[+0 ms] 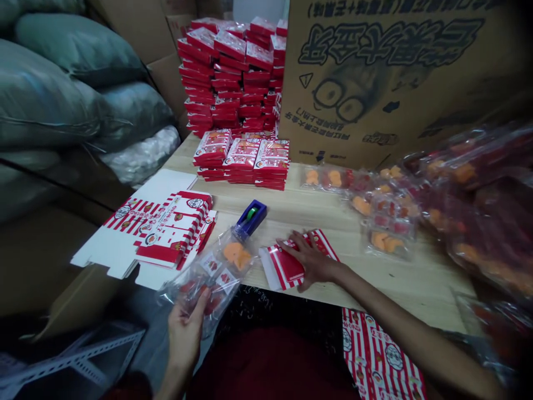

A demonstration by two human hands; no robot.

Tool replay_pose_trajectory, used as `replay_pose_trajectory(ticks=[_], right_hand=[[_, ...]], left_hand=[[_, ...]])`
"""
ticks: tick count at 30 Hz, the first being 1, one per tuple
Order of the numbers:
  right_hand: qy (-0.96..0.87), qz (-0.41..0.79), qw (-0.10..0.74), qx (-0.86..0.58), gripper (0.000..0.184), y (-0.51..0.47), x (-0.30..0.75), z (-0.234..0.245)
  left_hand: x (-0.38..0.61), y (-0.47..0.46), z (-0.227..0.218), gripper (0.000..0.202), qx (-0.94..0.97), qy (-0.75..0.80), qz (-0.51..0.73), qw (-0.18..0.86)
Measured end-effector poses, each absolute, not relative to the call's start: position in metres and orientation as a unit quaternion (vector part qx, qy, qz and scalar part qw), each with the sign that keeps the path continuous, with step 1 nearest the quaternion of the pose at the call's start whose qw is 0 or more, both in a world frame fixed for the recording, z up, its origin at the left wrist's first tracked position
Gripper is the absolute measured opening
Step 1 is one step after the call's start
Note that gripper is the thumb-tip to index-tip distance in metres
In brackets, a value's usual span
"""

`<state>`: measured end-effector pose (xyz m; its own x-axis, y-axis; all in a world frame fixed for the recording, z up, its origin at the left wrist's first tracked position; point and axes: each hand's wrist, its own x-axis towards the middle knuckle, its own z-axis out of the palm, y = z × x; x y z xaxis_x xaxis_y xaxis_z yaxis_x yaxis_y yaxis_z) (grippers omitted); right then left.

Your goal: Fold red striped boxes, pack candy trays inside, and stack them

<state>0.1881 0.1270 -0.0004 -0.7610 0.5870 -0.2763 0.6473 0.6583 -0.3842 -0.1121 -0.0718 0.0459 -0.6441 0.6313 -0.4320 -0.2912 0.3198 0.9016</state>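
My left hand (pixel 186 322) is closed on a clear plastic blister pack, thumb on top. The clear blister pack (pixel 216 269) holds an orange piece, small printed cards and reddish pieces, and it is tilted over the table's front edge. My right hand (pixel 310 258) spans a red-and-white striped carton (pixel 283 269) lying on the table, gripping it with fingers on the far side and thumb near the front edge. The carton's white end flap sticks out on the left. Beyond the pack, a blue tape dispenser (pixel 251 218) with green tape inside stands close to its upper end.
Flat striped cartons (pixel 175 230) lie at the left. Filled boxes (pixel 241 158) stand in short stacks, with a tall red stack (pixel 233 78) behind. A large cardboard box (pixel 375 83) borders the back. More blister packs (pixel 389 228) lie at right; sacks (pixel 79 50) are piled left.
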Motion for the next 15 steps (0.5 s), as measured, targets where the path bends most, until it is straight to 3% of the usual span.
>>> replay_pose_trajectory(ticks=[7, 12, 15], right_hand=[[0.899, -0.199, -0.014, 0.391, 0.144, 0.098, 0.189, -0.008], [0.88, -0.181, -0.047, 0.437, 0.146, 0.093, 0.191, -0.018], [0.878, -0.173, -0.052, 0.443, 0.145, 0.093, 0.195, -0.021]], left_hand=[[-0.088, -0.065, 0.037, 0.059, 0.138, 0.714, 0.568, 0.385], [-0.091, -0.065, 0.038, 0.064, 0.131, 0.683, 0.536, 0.479], [-0.099, -0.064, 0.046, 0.061, 0.156, 0.679, 0.553, 0.458]])
